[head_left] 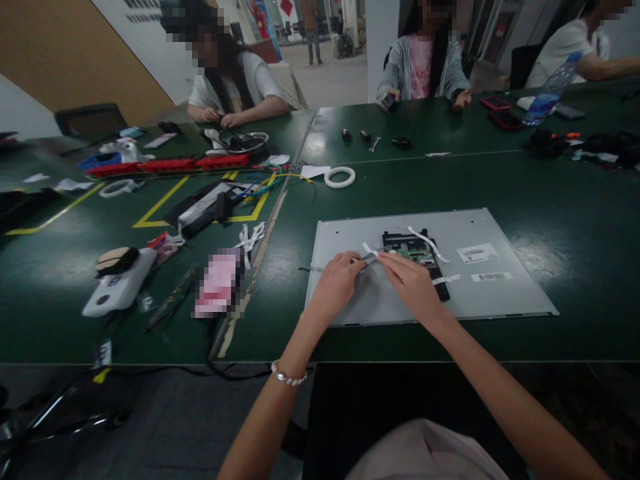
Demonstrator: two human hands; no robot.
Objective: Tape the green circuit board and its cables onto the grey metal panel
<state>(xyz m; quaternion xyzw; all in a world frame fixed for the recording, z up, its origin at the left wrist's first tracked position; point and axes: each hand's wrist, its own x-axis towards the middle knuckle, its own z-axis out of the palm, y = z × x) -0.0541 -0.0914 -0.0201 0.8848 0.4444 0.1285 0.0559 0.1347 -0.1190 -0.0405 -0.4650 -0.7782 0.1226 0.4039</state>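
A flat grey metal panel (480, 287) lies on the green table in front of me, with a black-framed green circuit board (413, 252) on its middle. My left hand (341, 277) is closed round a thin dark cable (369, 259), left of the board. My right hand (407, 283) pinches a white tape strip (370, 251) beside the same cable, its fingertips close to those of my left hand. Another white strip (429, 244) crosses the board's top right, and a further one (447, 279) lies at its lower right.
A white tape roll (340, 177) lies behind the panel. Left are a pink item (219, 281), a white device (120, 283) and a black tool with cables (205, 208). Several people sit across the table (575, 193); a bottle (550, 93) stands tilted at the back right.
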